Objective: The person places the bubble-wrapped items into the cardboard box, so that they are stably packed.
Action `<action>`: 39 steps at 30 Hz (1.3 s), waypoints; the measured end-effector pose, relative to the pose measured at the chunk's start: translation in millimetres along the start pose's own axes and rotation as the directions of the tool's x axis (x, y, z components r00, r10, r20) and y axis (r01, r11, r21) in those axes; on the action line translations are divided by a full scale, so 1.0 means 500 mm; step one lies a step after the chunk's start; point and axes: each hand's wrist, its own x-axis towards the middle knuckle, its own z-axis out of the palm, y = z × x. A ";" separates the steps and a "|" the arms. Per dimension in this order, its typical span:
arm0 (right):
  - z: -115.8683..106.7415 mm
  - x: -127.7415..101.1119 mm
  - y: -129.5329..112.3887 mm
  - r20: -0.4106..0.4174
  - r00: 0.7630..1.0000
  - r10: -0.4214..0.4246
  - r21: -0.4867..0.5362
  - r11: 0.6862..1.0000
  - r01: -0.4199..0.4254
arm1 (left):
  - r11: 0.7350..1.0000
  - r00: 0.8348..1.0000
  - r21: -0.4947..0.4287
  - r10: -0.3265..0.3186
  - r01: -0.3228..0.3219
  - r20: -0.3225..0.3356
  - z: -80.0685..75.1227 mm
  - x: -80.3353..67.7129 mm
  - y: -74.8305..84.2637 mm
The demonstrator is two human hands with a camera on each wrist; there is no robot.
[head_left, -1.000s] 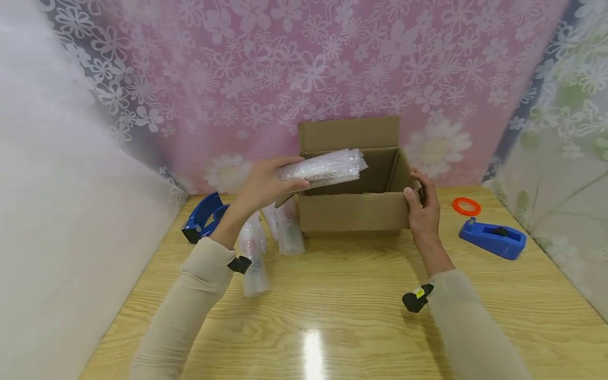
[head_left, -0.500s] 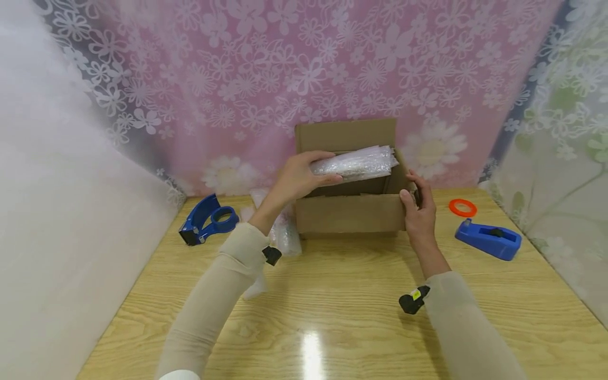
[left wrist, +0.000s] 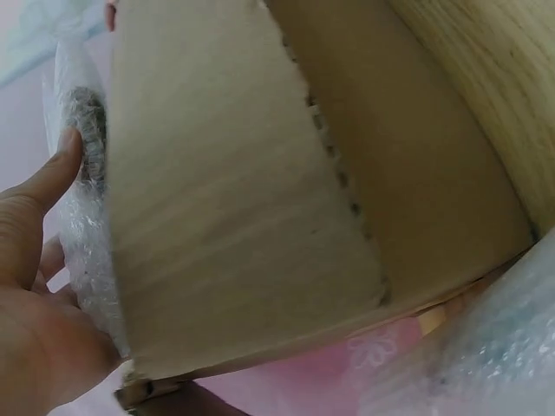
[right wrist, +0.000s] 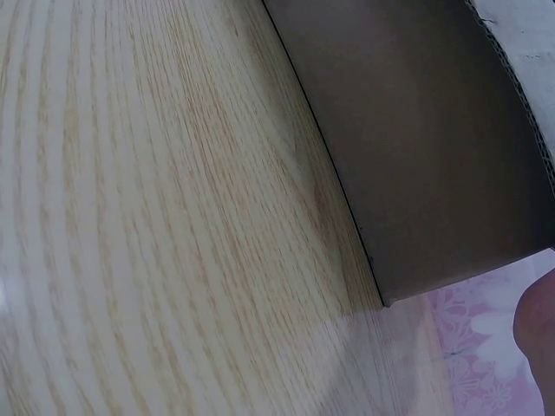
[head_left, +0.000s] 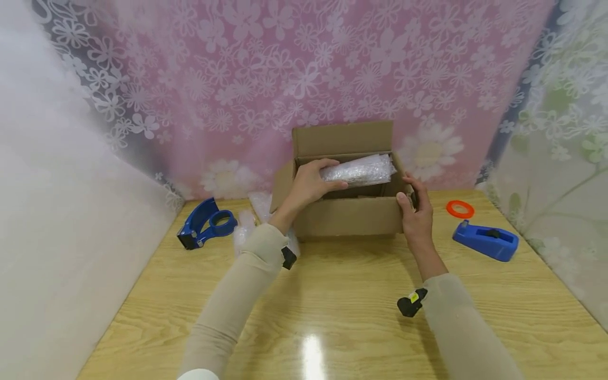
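My left hand [head_left: 311, 184] grips a bubble-wrapped bundle [head_left: 363, 171] between thumb and fingers, in the mouth of an open cardboard box [head_left: 351, 217]. Through the wrap [left wrist: 87, 217] in the left wrist view something dark shows, but its kind cannot be made out. My right hand [head_left: 418, 214] holds the box's right side near the front corner, thumb at the front rim and fingers round the side. Only a bit of that hand [right wrist: 536, 325] appears in the right wrist view, beside the box wall [right wrist: 425, 165]. The box floor is mostly hidden.
More bubble-wrapped pieces [head_left: 244, 228] lie left of the box, partly behind my left arm. A blue tape gun [head_left: 199, 224] stands at the far left. On the right are an orange ring [head_left: 459, 209] and a blue tape dispenser [head_left: 486, 241]. A flowered curtain [head_left: 228, 95] hangs behind.
My left hand has carried the wrapped bundle rightward from the box's left edge, then lowered it into the box opening. The right hand keeps its hold on the box.
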 end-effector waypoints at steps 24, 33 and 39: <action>0.002 0.000 0.003 0.001 1.000 -0.003 0.003 1.000 0.003 | 0.982 0.996 0.187 0.015 -0.031 0.085 0.033 0.004 -0.031; 0.005 -0.001 0.001 0.003 1.000 -0.014 0.004 1.000 0.014 | 0.980 0.995 0.197 0.001 -0.021 0.103 0.032 0.005 -0.030; 0.006 -0.001 0.002 -0.011 1.000 -0.029 0.018 0.999 0.029 | 0.982 0.993 0.187 0.014 -0.035 0.116 0.034 0.008 -0.033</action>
